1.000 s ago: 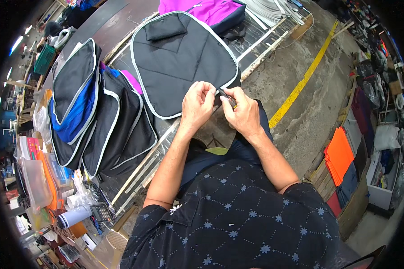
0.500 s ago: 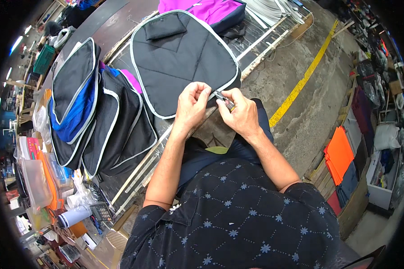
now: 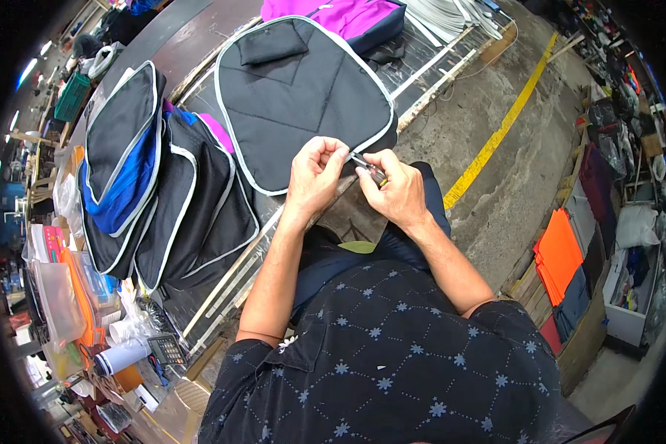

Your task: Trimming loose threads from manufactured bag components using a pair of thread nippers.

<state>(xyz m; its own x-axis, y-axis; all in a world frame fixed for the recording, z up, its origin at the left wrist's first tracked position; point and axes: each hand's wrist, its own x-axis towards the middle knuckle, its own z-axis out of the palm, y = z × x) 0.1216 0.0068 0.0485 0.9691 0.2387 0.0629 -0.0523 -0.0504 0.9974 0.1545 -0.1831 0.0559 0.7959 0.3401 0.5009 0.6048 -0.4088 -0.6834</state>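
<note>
A black padded panel (image 3: 296,96) with white edging lies flat on the table in front of me. At its near right edge my left hand (image 3: 317,174) is closed in a pinch, thumb against fingers; what lies between the fingertips is too small to make out. Just to the right, my right hand (image 3: 396,185) is closed round a small hand tool (image 3: 370,169) with a metal tip and dark and yellow parts, which looks like snips. Its tip points left at my left fingertips, by the white edging. My right fingers and palm hide most of the tool.
Black and blue bag pieces (image 3: 189,200) with white edging are piled at the left. A purple bag (image 3: 340,16) and white strips (image 3: 444,18) lie at the far side. A calculator (image 3: 167,349) and a bottle (image 3: 122,357) stand at lower left. Orange sheets (image 3: 559,255) lie at the right.
The tool in my right hand has shifted slightly left, its tip closer to my left fingertips. My left hand and the black panel stay nearly where they were.
</note>
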